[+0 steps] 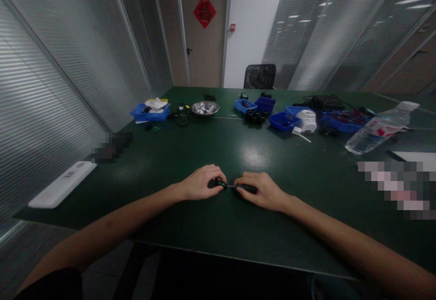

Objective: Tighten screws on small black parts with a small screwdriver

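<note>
One bare left hand (203,183) pinches a small black-and-green piece (222,184) at the near middle of a dark-green table (218,227) while the right hand (264,190) pinches a black-handled, thin metal-shafted tool (248,188), likely best kept straight and steady.

Green tabletop (197,145) with pale seam lines and a straight near edge. Left margin: a white, flat, oblong object (63,185) with dark marking. Toward the far side, from left to right: a blue tray (155,115); a dark cable (182,119) with a yellow part; a round metal bowl (205,115); a light-blue tray (243,109) beside a darker blue tray (269,105); a black cluster (256,117) just in front of them; a deep-blue tray (281,127); and, at right, a transparent bottle (378,130) with a red-marked label.
</note>
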Demonstrator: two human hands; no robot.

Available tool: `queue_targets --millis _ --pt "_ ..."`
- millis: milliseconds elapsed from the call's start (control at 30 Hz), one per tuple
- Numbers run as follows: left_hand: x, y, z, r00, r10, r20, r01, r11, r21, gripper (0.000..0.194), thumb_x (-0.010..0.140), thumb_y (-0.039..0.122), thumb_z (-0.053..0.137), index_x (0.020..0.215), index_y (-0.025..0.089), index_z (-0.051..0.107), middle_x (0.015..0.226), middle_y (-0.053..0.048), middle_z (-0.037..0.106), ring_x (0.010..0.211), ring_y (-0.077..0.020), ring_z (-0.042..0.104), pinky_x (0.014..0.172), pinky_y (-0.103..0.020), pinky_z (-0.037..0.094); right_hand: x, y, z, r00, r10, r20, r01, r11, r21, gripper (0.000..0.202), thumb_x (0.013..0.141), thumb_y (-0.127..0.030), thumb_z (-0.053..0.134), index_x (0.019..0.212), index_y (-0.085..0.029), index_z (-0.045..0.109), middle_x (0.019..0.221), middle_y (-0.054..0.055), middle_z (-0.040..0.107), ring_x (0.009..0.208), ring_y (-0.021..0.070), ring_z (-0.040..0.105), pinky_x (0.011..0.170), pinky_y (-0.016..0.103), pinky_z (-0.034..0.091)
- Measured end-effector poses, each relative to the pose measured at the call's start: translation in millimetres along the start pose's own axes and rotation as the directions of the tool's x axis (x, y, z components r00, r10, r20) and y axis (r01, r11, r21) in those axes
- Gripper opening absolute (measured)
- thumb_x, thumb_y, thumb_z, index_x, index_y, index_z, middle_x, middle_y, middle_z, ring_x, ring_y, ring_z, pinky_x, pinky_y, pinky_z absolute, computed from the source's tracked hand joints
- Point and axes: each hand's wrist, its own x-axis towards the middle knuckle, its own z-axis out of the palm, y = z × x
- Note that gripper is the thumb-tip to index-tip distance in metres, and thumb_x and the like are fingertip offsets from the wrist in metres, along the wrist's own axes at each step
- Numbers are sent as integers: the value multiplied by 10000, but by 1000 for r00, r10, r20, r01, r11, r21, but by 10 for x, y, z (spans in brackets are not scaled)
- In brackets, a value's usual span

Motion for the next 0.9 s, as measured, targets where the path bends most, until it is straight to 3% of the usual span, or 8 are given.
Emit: queue_targets --millis 200,433,567,633,733,833,900 --pt "0 32 -4 1000 14 13 -14 1000 -1 166 978 299 658 1123 226 693 1069 -66 683 1024 -238 608 919 -376 461 20 -11 -7 1000 11 -15 -10 1000 24 308 1076 -392 525 1211 -219 741 990 60 728 811 177 673 736 303 520" --pt "5 30 18 1000 0 14 0 1000 -16 195 981 319 670 1151 224 682 1065 -64 667 1011 -235 603 913 -376 464 17 -1 35 1000 0 3 0 996 -91 374 1115 -434 454 1330 -235 687 1024 66 697 828 179 664 724 303 506" --pt "-4 7 8 999 -50 -3 50 997 -62 325 954 322 712 1256 224 642 1078 -66 652 996 -229 602 877 -361 479 5 13 30 995 38 -88 -40 999 -20 369 1113 -443 466 1334 -237 676 1051 69 705 852 184 670 745 315 525" --pt "-15 5 -26 998 -55 3 55 996 -75 273 957 328 710 1199 216 654 1101 -72 647 1014 -229 600 865 -353 481 -3 18 24 987 65 -147 -63 998 15 352 1104 -443 490 1293 -230 697 1038 69 716 829 181 669 734 316 526" --pt "-40 11 -102 997 14 81 -9 997 -71 177 972 335 696 1094 210 667 1095 -72 652 1029 -231 596 884 -355 471 -10 29 20 976 90 -197 -84 996 39 334 1094 -431 512 1249 -221 720 1042 72 732 833 185 677 735 316 529" --pt "-72 -42 -175 981 91 172 -76 993 -92 186 987 328 684 1129 210 661 1096 -76 657 1018 -226 596 889 -351 464 -12 37 22 972 88 -216 -82 996 39 327 1089 -420 522 1234 -212 729 1037 73 741 842 185 683 736 311 531" --pt "-91 -160 -227 981 84 176 -68 993 -99 188 1003 323 665 1150 207 659 1118 -84 654 1029 -224 598 892 -347 467 -13 35 19 973 91 -212 -84 996 40 325 1087 -418 525 1233 -211 730 1040 74 743 843 182 684 728 307 532"
